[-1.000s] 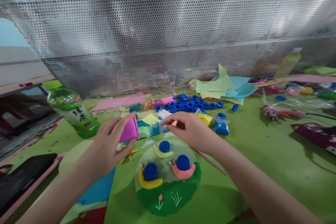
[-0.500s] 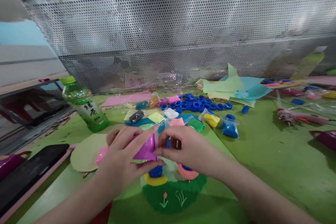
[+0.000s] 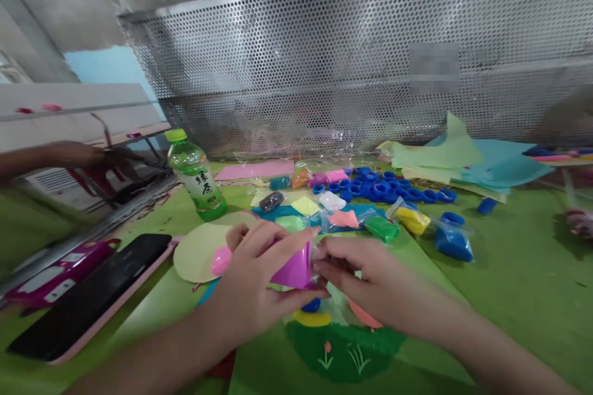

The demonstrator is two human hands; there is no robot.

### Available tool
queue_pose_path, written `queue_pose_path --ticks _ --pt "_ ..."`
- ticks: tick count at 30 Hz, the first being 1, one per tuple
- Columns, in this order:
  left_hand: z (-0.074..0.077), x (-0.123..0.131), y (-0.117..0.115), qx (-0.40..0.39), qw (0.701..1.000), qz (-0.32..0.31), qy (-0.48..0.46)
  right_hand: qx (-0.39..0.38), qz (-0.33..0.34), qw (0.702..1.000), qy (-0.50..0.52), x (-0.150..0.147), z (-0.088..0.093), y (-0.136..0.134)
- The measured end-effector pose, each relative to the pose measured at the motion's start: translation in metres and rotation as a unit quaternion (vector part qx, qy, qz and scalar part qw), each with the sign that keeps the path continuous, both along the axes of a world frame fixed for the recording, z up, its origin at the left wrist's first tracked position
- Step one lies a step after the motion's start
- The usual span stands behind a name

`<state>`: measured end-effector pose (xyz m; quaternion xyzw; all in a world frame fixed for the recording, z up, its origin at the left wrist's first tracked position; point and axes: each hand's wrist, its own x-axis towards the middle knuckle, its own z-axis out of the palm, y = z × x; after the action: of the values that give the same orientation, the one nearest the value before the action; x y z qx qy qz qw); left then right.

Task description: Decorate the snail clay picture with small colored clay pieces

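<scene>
Tea bottle (image 3: pixel 197 178), phone (image 3: pixel 92 293) beside purple packet (image 3: pixel 294 270)

Hands cover most of the clay picture (image 3: pixel 343 352) at the desk's front edge; only a blue cap (image 3: pixel 311 305) and slivers of yellow and pink show. The left hand (image 3: pixel 252 284) wraps the magenta packet (image 3: pixel 294 268) and hides its near side. The right hand (image 3: pixel 365 271) meets it, grip unclear. There's a blurred patch (image 3: pixel 433 68) on the mesh screen (image 3: pixel 324 74). Another person's arm (image 3: pixel 60 154) is cut off at the left. A pink thing (image 3: pixel 581 222) at the desk's right edge is smeared.
</scene>
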<state>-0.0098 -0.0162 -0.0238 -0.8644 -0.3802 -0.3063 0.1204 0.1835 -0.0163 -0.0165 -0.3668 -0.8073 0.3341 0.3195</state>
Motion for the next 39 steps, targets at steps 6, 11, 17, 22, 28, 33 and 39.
queue_pose_path --ticks 6,11,17,22,28,33,39 --pt "-0.001 0.001 0.002 -0.062 0.996 -0.050 -0.030 0.031 0.021 0.998 0.043 -0.001 0.002 -0.001" --pt "-0.005 0.001 0.005 -0.070 0.993 -0.096 0.008 -0.024 0.000 0.999 0.043 -0.005 0.001 -0.004" --pt "-0.005 0.000 -0.005 0.052 0.986 -0.087 -0.131 -0.032 -0.028 0.993 0.109 -0.014 0.001 -0.006" --pt "-0.004 0.007 -0.010 -0.110 0.981 -0.104 -0.124 0.110 -0.010 0.988 0.106 -0.023 -0.010 -0.014" --pt "-0.005 0.010 -0.005 -0.067 0.983 -0.113 -0.125 0.185 -0.019 0.981 0.058 -0.024 -0.017 -0.013" --pt "0.000 0.002 -0.006 -0.076 0.985 -0.136 -0.074 0.121 0.025 0.982 0.143 -0.023 -0.012 -0.012" --pt "0.005 -0.003 -0.009 -0.103 0.977 -0.164 -0.085 0.010 0.104 0.979 0.178 -0.015 0.001 -0.014"
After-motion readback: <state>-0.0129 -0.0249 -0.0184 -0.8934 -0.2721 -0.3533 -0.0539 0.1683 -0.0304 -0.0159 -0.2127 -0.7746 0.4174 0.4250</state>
